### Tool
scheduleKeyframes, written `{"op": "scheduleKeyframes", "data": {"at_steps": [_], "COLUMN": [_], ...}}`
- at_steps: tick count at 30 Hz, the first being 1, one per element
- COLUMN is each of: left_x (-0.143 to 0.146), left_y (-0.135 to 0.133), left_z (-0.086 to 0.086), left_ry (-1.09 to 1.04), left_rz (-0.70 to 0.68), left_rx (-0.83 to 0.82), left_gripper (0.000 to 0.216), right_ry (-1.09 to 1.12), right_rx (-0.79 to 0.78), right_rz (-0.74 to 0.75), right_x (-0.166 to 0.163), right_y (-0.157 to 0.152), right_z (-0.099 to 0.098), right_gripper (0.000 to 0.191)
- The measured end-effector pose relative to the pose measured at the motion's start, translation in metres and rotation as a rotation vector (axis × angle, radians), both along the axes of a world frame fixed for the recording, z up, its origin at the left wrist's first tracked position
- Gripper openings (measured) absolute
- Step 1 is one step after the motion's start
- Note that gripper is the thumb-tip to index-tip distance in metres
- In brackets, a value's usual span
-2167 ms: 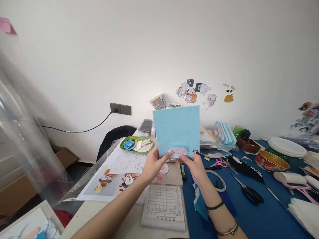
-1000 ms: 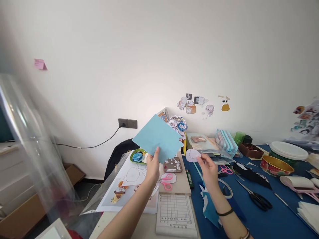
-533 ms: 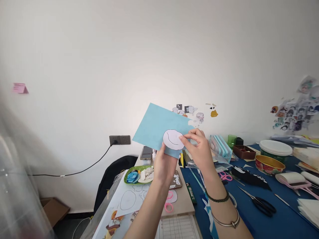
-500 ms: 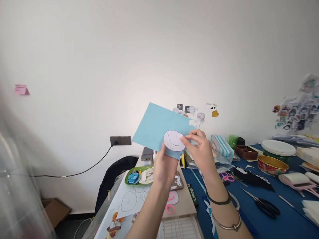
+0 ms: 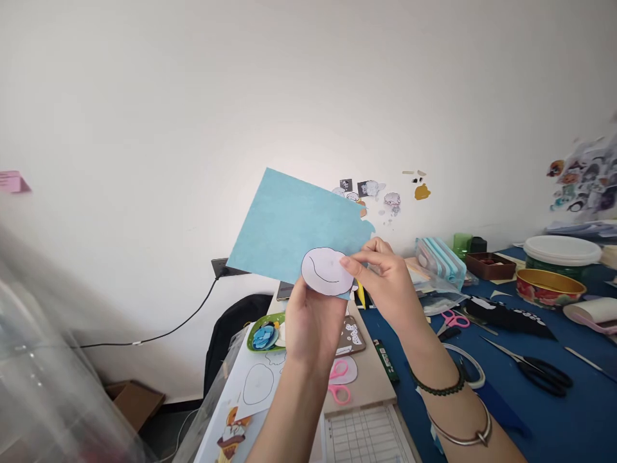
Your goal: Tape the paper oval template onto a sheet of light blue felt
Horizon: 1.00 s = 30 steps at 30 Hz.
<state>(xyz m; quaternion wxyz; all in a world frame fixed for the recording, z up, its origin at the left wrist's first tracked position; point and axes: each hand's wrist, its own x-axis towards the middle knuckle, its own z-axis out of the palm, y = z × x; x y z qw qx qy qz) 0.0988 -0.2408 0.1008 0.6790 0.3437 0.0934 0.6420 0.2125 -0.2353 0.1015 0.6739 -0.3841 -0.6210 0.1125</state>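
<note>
A blue sheet (image 5: 282, 222) with a notched right edge is held up before me at a tilt. My left hand (image 5: 313, 318) grips its lower edge from below, thumb in front. Over the sheet's lower right part lies a white paper cutout (image 5: 321, 270), rounded, with a black outline and one curved line. My right hand (image 5: 383, 273) pinches the cutout's right side between thumb and index finger. The left thumb touches the cutout's lower left edge. My other left fingers are hidden behind the sheet.
On the pale board lie pink scissors (image 5: 340, 379) and a green tray (image 5: 255, 344) with blue pieces. The blue table (image 5: 486, 399) at right bears black scissors (image 5: 542, 373), a red-gold tin (image 5: 549, 289) and a white-lidded tub (image 5: 562, 249). A black chair (image 5: 226, 328) stands left.
The sheet and cutout have come closer and shifted slightly left in view, with both hands still holding them. The camera view has turned a little, so the table items sit further right.
</note>
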Motion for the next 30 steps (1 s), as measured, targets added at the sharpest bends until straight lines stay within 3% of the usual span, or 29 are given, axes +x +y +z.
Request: {"op": "scheduleKeyframes", "data": {"at_steps": [17, 23, 30], "left_x": [-0.004, -0.007, -0.008], "left_y": [-0.001, -0.001, 0.0], "left_z": [0.004, 0.004, 0.003], "left_ry": [0.148, 0.134, 0.221], "left_rz": [0.018, -0.009, -0.064], "left_rx": [0.042, -0.05, 0.025], "left_gripper": [0.027, 0.023, 0.026], "right_ry": [-0.214, -0.379, -0.386], "right_rx": [0.219, 0.261, 0.122], "right_rz": [-0.302, -0.175, -0.16], "right_x": [0.005, 0.014, 0.023], "right_y": [-0.012, -0.017, -0.014], "right_z": [0.006, 0.01, 0.006], "right_gripper": [0.016, 0.012, 0.008]}}
